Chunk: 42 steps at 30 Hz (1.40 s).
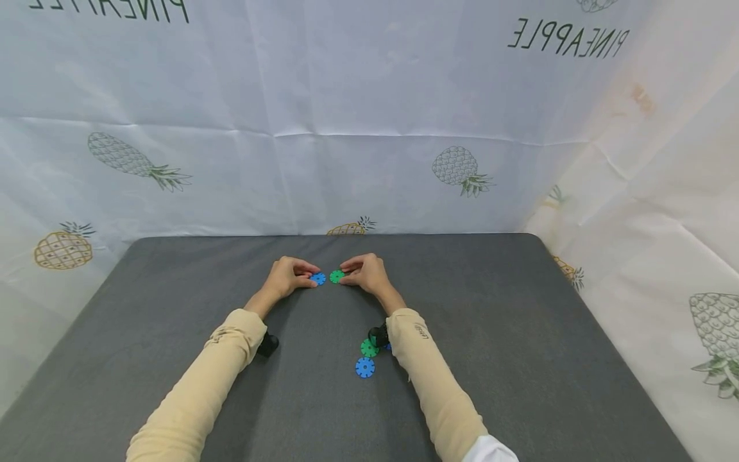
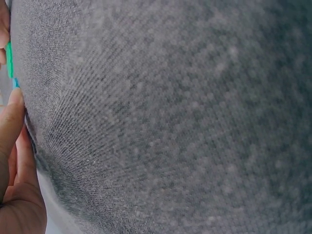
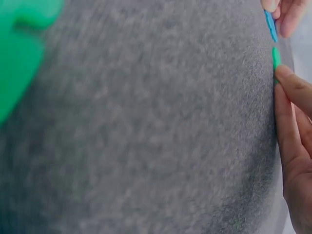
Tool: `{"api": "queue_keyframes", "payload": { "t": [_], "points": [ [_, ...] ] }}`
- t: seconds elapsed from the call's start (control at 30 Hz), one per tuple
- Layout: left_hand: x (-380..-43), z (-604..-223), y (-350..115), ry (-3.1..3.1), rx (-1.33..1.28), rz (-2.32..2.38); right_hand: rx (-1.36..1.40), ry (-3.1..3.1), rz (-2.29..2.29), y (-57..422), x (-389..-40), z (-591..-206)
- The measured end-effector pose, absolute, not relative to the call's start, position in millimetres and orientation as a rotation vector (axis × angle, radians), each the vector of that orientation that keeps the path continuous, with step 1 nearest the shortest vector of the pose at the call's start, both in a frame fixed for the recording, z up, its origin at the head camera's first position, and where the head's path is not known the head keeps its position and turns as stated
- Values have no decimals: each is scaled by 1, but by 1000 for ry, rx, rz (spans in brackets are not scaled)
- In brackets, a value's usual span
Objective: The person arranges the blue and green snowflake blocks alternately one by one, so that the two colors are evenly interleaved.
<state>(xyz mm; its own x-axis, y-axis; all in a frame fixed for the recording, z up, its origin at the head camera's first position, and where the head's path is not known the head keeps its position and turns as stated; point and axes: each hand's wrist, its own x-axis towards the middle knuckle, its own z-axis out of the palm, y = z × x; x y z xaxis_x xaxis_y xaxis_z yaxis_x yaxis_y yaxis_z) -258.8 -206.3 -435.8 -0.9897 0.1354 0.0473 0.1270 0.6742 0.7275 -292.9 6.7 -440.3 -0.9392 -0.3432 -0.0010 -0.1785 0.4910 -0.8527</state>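
Toward the far side of the table, my left hand [image 1: 285,276] pinches a blue notched disc [image 1: 318,278] between thumb and fingers. Facing it, my right hand [image 1: 367,274] pinches a green notched disc [image 1: 337,276] by its right edge. A narrow gap parts the two discs in the head view. From the right wrist view, the green disc [image 3: 276,57] and the blue disc [image 3: 270,25] appear edge-on, close over the grey cloth. In the left wrist view only a sliver of the blue disc [image 2: 16,83] shows past the thumb.
Nearer on the grey table [image 1: 491,359], another green disc [image 1: 369,348] and another blue disc [image 1: 365,367] lie by the right forearm. Part of a further blue piece is hidden under the right wrist camera [image 1: 378,335]. A pineapple-print curtain [image 1: 358,96] hangs behind the table.
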Motion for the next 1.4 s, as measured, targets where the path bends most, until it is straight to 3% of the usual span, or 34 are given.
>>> {"api": "queue_keyframes", "payload": {
  "t": [1.4],
  "points": [
    [-258,-432,-204,2868,200,1214,-430,2579,-1392,0,-294,-440]
  ]
}}
